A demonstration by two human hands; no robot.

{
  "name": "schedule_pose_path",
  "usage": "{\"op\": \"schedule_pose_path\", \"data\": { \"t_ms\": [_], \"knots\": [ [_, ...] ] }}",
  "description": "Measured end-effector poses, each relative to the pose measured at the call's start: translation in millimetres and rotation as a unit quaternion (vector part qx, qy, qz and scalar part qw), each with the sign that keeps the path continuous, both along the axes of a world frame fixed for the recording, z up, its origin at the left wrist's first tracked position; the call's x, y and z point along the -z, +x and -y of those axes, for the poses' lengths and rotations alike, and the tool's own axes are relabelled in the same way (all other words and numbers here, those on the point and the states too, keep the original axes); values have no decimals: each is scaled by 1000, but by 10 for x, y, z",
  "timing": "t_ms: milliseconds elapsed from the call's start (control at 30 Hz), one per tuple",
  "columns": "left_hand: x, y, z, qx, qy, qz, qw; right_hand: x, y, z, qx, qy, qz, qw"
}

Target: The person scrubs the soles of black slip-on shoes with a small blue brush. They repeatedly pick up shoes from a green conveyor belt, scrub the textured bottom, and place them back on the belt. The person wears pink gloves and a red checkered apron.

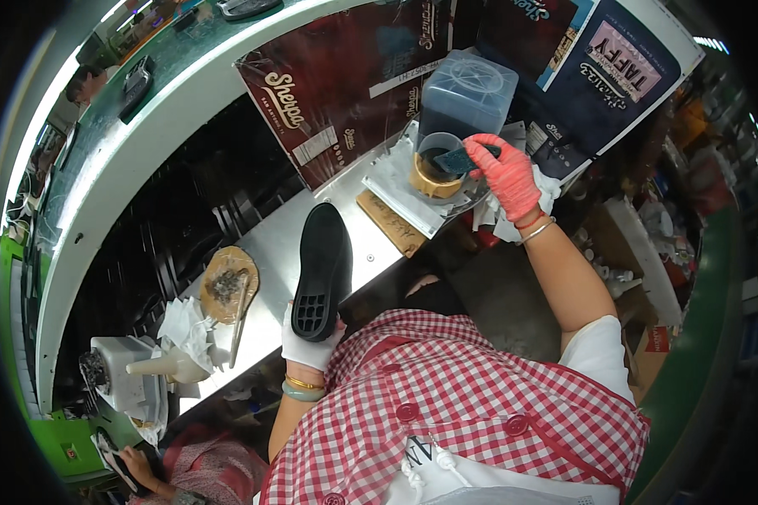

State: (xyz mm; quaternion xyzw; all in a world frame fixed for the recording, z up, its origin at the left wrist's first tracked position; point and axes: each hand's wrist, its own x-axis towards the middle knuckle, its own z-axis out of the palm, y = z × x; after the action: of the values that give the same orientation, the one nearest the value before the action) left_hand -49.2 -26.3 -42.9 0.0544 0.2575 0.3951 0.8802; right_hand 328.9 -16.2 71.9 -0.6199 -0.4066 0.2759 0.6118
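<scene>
My left hand [310,347], in a white glove with bare fingertips, is closed round the heel end of a black shoe sole [322,265]. The sole points away from me, and square hollows show near its heel. My right hand [507,178], in a coral glove, pinches a dark brush [457,161]. The brush leans over the rim of a clear plastic cup [436,145]; its lower end is hard to make out. A tan ring like a roll of tape [432,181] surrounds the cup's base. Behind it stands a translucent square container [470,88].
The metal bench [282,227] carries a cardboard strip [392,222] and white paper under the cup. Left lie a stained tan pad [229,284], crumpled tissue [184,326] and a cream nozzle-shaped piece [164,367]. Printed boxes [333,93] stand behind. Another person's hand [136,465] is at lower left.
</scene>
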Motion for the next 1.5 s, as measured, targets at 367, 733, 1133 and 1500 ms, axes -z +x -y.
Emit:
{"op": "schedule_pose_path", "data": {
  "t_ms": [367,733,1133,1500],
  "knots": [
    [-250,296,-122,30,53,11,998,11,85,-112,-7,-20,5,1000],
    [-446,445,-161,-9,102,38,994,5,244,-51,-41,-76,-46,995],
    [-462,254,12,-32,125,24,991,-140,-1649,179,-165,-33,-231,958],
    [-571,185,34,-56,150,-30,987,-162,-1858,156,-212,-111,-200,950]
  ]
}}
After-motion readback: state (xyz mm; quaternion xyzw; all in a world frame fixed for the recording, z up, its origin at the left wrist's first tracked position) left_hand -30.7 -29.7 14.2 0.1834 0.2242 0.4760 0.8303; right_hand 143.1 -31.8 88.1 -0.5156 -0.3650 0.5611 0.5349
